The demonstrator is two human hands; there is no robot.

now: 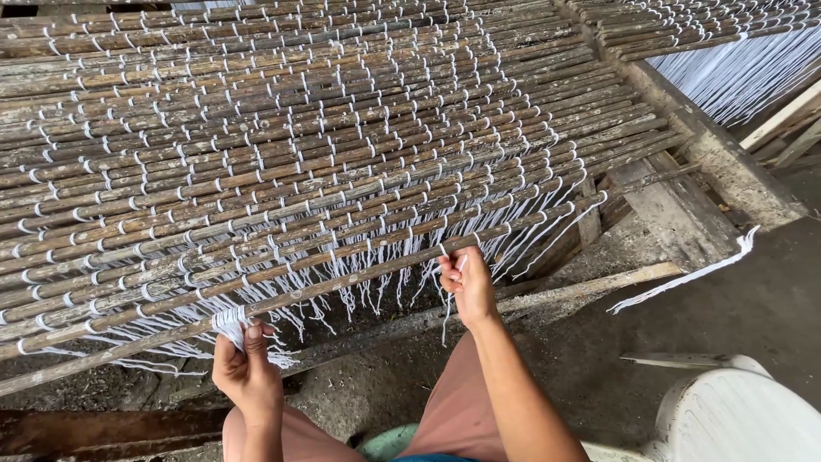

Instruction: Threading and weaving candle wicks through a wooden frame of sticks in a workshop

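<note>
A wide mat of thin brown sticks (282, 145) bound with rows of white string slopes across the view. Its nearest stick (359, 278) runs along the front edge with loose string ends hanging below. My left hand (246, 370) pinches a bunch of white strings (229, 322) under that stick at lower left. Further right, my right hand (468, 287) grips a white string (447, 310) at the same stick, fingers closed around it.
A weathered wooden frame beam (710, 150) borders the mat on the right, with more white strings (735, 73) hanging beyond it. A loose white strand (684, 275) lies on the concrete floor. A white plastic chair (731, 415) stands at lower right. My knees show at the bottom.
</note>
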